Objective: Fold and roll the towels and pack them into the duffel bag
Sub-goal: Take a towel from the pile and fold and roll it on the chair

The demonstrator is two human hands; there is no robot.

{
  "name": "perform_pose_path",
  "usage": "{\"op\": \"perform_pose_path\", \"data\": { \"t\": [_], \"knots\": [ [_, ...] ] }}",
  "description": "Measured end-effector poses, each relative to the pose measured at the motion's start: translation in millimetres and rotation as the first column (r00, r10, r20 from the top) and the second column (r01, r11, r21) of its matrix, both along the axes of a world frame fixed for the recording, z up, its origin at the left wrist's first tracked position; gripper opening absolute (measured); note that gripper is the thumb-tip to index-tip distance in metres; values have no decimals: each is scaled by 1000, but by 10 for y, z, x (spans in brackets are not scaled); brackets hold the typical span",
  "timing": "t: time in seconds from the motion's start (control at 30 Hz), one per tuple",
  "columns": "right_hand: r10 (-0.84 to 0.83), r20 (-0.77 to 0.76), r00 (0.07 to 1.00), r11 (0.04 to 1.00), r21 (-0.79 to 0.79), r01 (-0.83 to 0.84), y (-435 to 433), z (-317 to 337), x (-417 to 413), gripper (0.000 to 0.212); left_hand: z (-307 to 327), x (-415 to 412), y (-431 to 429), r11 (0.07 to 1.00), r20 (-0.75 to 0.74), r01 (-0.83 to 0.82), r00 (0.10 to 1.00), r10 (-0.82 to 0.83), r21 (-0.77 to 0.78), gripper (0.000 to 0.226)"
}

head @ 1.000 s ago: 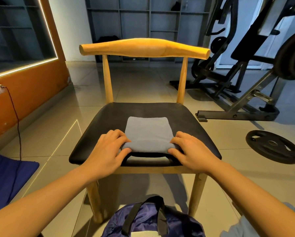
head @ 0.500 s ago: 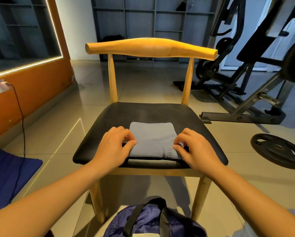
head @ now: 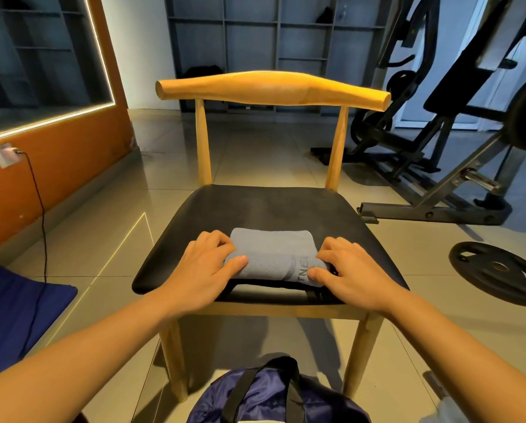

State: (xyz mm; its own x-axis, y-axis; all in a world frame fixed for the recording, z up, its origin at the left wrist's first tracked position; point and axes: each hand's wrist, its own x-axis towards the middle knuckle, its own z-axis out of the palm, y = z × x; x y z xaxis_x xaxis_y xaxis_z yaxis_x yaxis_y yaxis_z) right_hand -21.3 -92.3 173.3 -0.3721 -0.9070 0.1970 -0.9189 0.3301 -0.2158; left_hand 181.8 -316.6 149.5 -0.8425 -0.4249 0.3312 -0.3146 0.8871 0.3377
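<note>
A grey towel (head: pixel 272 254) lies on the front half of a chair's black seat (head: pixel 255 206). Its near edge is bunched into a thick roll, and its far part lies flat toward 12 o'clock. Printed letters show on the roll's right end.

The left hand (head: pixel 205 265) grips the roll's end at 9 o'clock, fingers curled over the top and thumb pressed to the front. The right hand (head: pixel 351 270) grips the end at 3 o'clock the same way.

The chair has a wooden backrest (head: pixel 273 88) at 12 o'clock. At 6 o'clock, on the tiled floor below the seat, sits a dark blue duffel bag (head: pixel 264 398) with black straps. A black weight plate (head: pixel 499 274) lies on the floor at 3 o'clock, with a gym machine (head: pixel 438 166) behind it. A blue mat (head: pixel 14 315) lies at 8 o'clock.
</note>
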Motion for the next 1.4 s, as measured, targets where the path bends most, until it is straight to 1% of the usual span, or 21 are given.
{"op": "perform_pose_path", "data": {
  "t": [0.07,0.13,0.17,0.2,0.27,0.3,0.37,0.43,0.5,0.6,0.63,0.7,0.8,0.9,0.97,1.03,1.1,1.17,1.23,1.3,1.4],
  "knots": [
    [-27,42,999,999,18,26,-38,-3,29,40,21,-30,19,998,27,-47,999,46,44,49],
    [-66,21,998,998,3,66,-84,-23,40,41,25,-67,25,994,29,-92,996,90,62,50],
    [-87,5,996,996,-28,87,-103,-32,35,38,27,-88,19,991,8,-107,994,106,76,48],
    [-104,-1,995,992,-75,103,-114,-43,23,32,33,-111,8,988,-23,-120,992,123,102,43],
    [-100,2,995,978,-182,99,-121,-58,7,21,56,-146,-2,976,-101,-132,983,151,174,24],
    [-77,-17,997,972,-224,71,-127,-68,5,20,64,-156,4,982,-155,-116,978,139,149,17],
    [-45,-82,996,965,-260,22,-140,-91,7,17,66,-161,33,995,-265,-41,964,16,-91,10],
    [-42,-142,989,971,-240,7,-131,-96,19,23,45,-134,74,949,-299,24,946,-123,-314,16],
    [-28,-167,986,985,-173,-1,-81,-95,12,35,21,-106,52,918,-244,55,956,-162,-393,30],
    [-1,-174,985,997,-74,-12,-41,-119,0,58,-34,-71,-9,911,-85,71,990,-115,-407,55],
    [-5,-162,987,998,-66,-6,-58,-120,-4,59,-43,-69,-18,920,-63,68,993,-100,-387,59],
    [-21,-136,990,997,-75,10,-123,-102,-21,52,-44,-90,-26,951,-49,58,996,-77,-303,57],
    [-50,-92,994,997,-70,44,-214,-56,-45,42,-21,-152,-60,993,-53,49,997,-55,-109,45],
    [-106,-48,993,994,-43,104,-292,-25,-56,39,5,-253,-107,999,-39,48,998,-48,10,37],
    [-156,-48,987,987,-41,154,-348,-2,-57,43,21,-321,-132,999,-24,39,999,-39,27,41],
    [-190,-54,980,980,-68,186,-409,-7,-63,41,45,-371,-157,999,-1,13,1000,-13,29,52],
    [-216,2,976,962,-169,213,-475,-55,-79,32,70,-426,-178,999,29,-14,999,13,41,57],
    [-196,54,979,930,-307,204,-540,-99,-81,20,83,-491,-197,997,51,-48,998,45,64,48],
    [-174,19,985,913,-371,168,-595,-119,-80,13,76,-553,-222,992,38,-77,997,74,100,36],
    [-160,-11,987,923,-355,146,-604,-126,-93,20,77,-602,-261,988,37,-92,995,89,122,35],
    [-76,0,997,963,-258,73,-541,-137,-118,34,89,-681,-330,983,70,-128,990,119,135,34]
  ]
}}
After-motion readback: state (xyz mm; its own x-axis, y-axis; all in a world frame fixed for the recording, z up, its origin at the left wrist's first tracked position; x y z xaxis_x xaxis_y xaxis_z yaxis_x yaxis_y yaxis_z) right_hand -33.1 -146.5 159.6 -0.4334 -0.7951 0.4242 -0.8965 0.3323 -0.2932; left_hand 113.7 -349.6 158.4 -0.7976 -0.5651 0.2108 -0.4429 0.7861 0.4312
